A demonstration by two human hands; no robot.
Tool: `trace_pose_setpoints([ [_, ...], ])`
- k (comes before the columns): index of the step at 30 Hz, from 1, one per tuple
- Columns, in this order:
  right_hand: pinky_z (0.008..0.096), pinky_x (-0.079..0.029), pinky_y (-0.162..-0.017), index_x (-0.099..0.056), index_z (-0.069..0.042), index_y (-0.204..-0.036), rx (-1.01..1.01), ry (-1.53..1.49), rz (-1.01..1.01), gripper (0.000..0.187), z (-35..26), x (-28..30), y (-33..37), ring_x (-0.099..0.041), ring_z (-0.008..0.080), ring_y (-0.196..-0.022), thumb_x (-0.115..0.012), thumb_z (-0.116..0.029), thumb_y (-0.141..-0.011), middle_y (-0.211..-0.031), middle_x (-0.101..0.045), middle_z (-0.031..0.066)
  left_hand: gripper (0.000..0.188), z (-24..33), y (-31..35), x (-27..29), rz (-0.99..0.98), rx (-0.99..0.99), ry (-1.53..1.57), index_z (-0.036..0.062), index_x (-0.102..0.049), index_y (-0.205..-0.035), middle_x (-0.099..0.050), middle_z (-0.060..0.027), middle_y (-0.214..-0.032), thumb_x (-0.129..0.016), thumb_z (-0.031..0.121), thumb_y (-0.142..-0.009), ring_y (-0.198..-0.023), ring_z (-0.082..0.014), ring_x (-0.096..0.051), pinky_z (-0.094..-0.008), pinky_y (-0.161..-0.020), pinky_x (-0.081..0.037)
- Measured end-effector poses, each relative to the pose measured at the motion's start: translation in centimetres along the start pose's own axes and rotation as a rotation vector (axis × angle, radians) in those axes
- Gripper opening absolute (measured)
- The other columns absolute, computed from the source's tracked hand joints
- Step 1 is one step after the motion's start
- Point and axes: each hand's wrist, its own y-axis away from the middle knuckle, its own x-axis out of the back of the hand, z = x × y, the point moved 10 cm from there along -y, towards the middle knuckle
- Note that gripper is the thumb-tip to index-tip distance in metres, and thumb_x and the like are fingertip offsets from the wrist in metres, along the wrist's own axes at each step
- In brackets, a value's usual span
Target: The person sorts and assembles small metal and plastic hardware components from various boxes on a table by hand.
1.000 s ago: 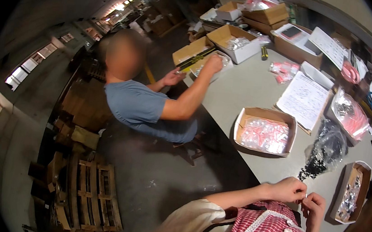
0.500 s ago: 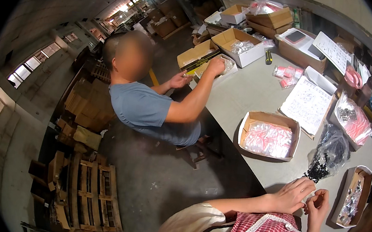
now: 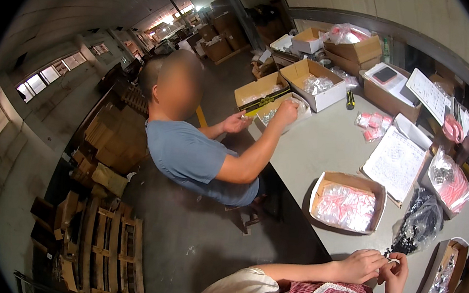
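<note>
Fingertips drawn together

L hand (image 3: 364, 265) & R hand (image 3: 396, 271) now meet at tips, prob. two-handed work on something tiny; can't tell if either grip holds anything. Blk bits (image 3: 404, 245) just beyond, at bag's (image 3: 426, 219) mouth, nr surface's (image 3: 296, 153) near edge

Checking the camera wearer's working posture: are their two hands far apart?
No, the left hand and right hand are close together, near the black pieces and plastic bag.

Nearer than the cardboard box (image 3: 351, 182) of pink-and-clear packets (image 3: 347, 207), left hand (image 3: 364, 264) and right hand (image 3: 396, 269) come together; right of that box lies a plastic bag (image 3: 424, 221).
</note>
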Motion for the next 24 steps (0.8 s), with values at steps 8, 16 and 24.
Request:
trace_pose_setpoints([
  [8, 0.0247, -0.037, -0.045, -0.052, -0.004, -0.105, 0.198, 0.488, 0.122, 0.028, -1.6, -2.1, -2.0, -0.048, 0.0074, -0.051, -0.065, 0.002, -0.081, -0.06, -0.051, 0.0001, 0.034, -3.8, 0.2, 1.8, 0.099, 0.097, 0.121, -0.001, -0.062, -0.106, -0.065, -0.0179, -0.1, -0.067, 0.003, -0.073, -0.096, -0.0359, -0.063, -0.0433, -0.085, -0.051],
  [16, 0.0442, -0.051, -0.059, -0.056, -0.006, -0.113, 0.156, 1.077, -0.031, 0.038, -2.8, -6.7, -4.6, -0.067, 0.0348, -0.064, -0.071, -0.027, -0.085, -0.068, -0.066, 0.0159, 0.024, -8.7, 1.4, 2.5, -0.02, 0.315, 0.069, 0.0005, -0.066, -0.105, -0.069, -0.0174, -0.102, -0.064, 0.007, -0.081, -0.094, -0.0347, -0.067, -0.042, -0.082, -0.054],
  [24, 0.045, -0.052, -0.069, -0.06, -0.003, -0.106, 0.353, 1.056, 0.037, 0.026, -6.5, -6.2, -10.2, -0.066, 0.0375, -0.077, -0.063, -0.008, -0.081, -0.091, -0.065, 0.0182, 0.023, -13.2, 2.3, -0.4, -0.208, 0.571, 0.124, 0.0072, -0.064, -0.108, -0.067, -0.0187, -0.102, -0.061, 0.018, -0.088, -0.095, -0.0385, -0.064, -0.0463, -0.08, -0.051],
])
